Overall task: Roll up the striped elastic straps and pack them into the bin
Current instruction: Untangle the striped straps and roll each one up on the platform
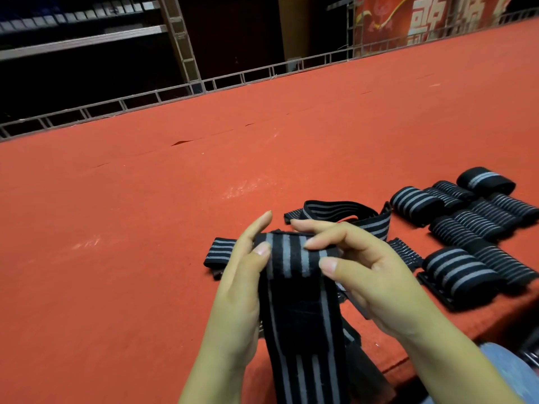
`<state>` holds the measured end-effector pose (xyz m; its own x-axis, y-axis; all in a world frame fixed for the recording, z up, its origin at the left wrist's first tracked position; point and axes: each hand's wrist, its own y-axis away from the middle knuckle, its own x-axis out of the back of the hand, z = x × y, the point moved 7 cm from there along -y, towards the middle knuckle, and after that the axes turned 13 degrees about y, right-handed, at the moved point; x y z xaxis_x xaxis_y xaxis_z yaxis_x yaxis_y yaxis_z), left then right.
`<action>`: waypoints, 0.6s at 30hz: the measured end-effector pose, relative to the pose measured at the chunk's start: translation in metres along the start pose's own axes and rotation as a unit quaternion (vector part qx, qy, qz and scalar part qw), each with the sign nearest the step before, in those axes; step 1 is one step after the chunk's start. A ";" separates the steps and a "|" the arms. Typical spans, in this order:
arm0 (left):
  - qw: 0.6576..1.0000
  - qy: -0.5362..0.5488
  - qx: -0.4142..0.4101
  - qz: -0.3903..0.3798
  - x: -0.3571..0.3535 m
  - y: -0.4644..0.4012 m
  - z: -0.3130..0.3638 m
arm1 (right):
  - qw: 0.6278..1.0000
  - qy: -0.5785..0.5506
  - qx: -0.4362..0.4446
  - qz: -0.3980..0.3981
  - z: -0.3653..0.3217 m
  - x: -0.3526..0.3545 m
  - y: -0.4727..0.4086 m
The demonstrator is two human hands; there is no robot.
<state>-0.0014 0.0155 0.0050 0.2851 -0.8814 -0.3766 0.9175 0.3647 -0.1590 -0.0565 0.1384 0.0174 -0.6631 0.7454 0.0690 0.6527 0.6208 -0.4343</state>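
both hands, left hand (pixel 245 275) and right hand (pixel 358 275), pinch the rolled end of a striped strap (pixel 294 258) above the red table (pixel 145 214). rolling is underway; next, keep winding the hanging tail tight. finished rolls (pixel 466 217) lie right; no bin visible.

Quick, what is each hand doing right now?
Left hand: holds the striped strap at the roll's left end.
Right hand: fingers curled on the same strap, rolling it.
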 end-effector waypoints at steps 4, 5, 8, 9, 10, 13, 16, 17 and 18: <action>0.997 -0.061 -0.042 -0.006 -0.002 0.001 0.001 | 0.998 0.057 0.000 0.034 0.007 0.001 0.003; 0.997 -0.063 -0.041 -0.005 -0.001 0.001 0.000 | 0.998 0.045 -0.015 0.044 0.011 0.001 0.003; 0.997 -0.068 -0.023 -0.026 -0.003 0.002 -0.004 | 0.987 -0.084 -0.124 0.055 0.026 0.002 0.002; 0.997 -0.071 -0.021 -0.036 -0.004 0.003 -0.005 | 0.981 -0.111 -0.155 0.045 0.030 0.001 0.004; 0.996 -0.080 -0.016 -0.039 -0.005 0.004 -0.006 | 0.976 -0.117 -0.179 0.027 0.033 -0.002 0.005; 0.993 -0.112 -0.022 -0.042 -0.004 0.005 -0.007 | 0.977 -0.064 -0.205 -0.010 0.038 -0.007 0.007; 0.987 -0.149 -0.031 -0.047 -0.006 0.005 -0.009 | 0.980 -0.021 -0.197 0.010 0.039 -0.005 0.006; 0.986 -0.158 -0.030 -0.048 -0.006 0.004 -0.010 | 0.982 -0.024 -0.187 0.020 0.038 -0.003 0.005; 0.984 -0.168 -0.030 -0.048 -0.006 0.002 -0.010 | 0.983 -0.038 -0.177 0.029 0.036 -0.002 0.004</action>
<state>-0.0038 0.0249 -0.0024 0.2822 -0.9587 -0.0352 0.9298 0.2824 -0.2359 -0.0651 0.1307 -0.0169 -0.6373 0.7704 -0.0191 0.7682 0.6332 -0.0946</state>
